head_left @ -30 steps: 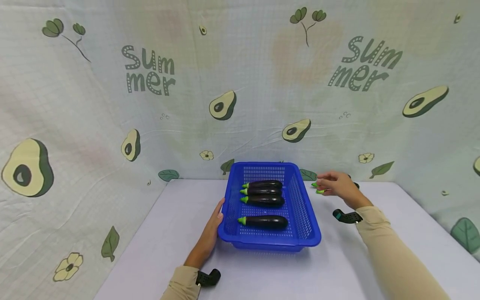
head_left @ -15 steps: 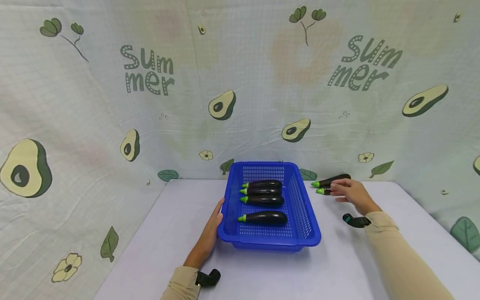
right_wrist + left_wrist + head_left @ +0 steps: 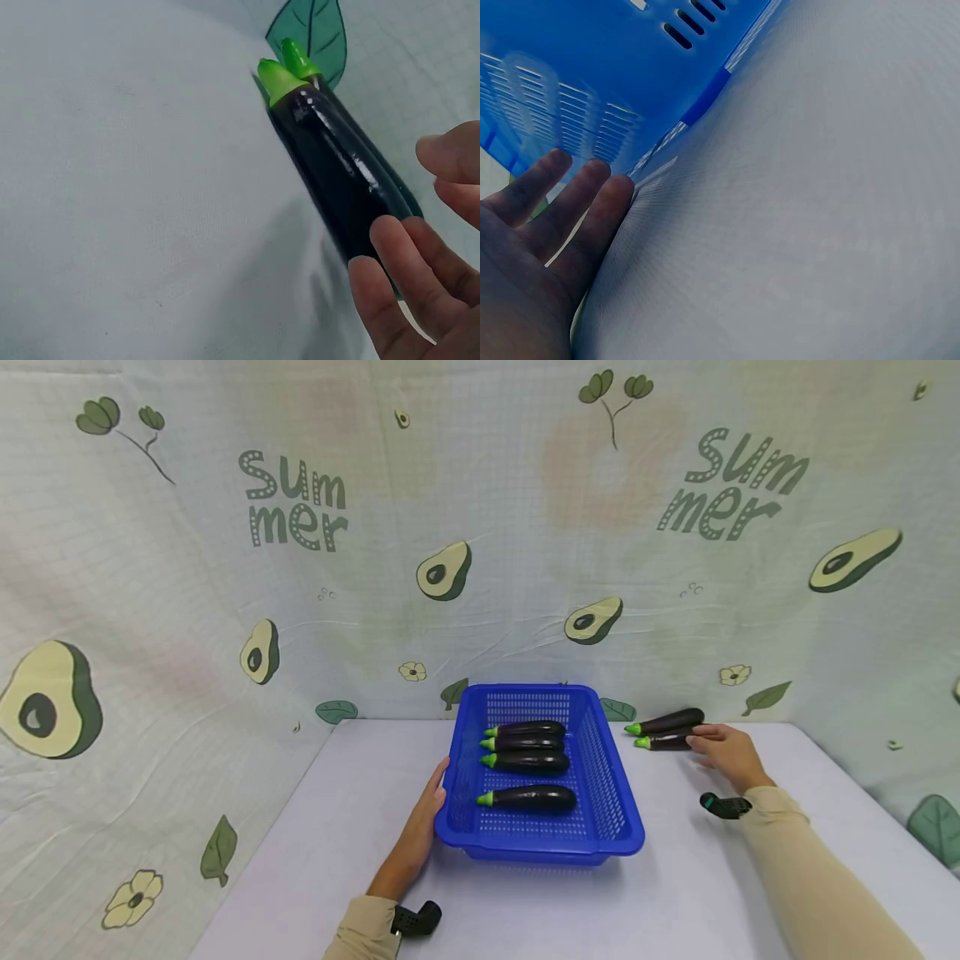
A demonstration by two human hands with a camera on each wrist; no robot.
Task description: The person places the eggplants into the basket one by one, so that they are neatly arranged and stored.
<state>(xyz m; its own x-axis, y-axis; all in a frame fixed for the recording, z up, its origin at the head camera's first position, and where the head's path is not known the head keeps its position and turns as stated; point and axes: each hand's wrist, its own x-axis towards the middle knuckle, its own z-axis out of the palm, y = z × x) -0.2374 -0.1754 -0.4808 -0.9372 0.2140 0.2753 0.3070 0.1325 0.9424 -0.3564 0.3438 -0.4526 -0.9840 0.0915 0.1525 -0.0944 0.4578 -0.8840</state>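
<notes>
Tabletop (image 3: 315, 810): near far edge, toward right corner, nearer eggplant (image 3: 665, 742) beside farther eggplant (image 3: 669, 722), long axes roughly along that edge, stem ends leftward, facing basket (image 3: 540, 842). Right hand (image 3: 729, 757) at blunt end of nearer eggplant; grip loose, thumb and fingers parted, contact unclear. Eggplant's length runs leftward from grip. Right hand far closer to it than left hand (image 3: 427, 810), whose extended fingers rest against basket's left side. Four eggplants (image 3: 528, 763) inside basket.

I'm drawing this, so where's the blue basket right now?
In the head view, the blue basket stands mid-table, with the left hand at its left side and two loose eggplants beyond its right side.
</notes>
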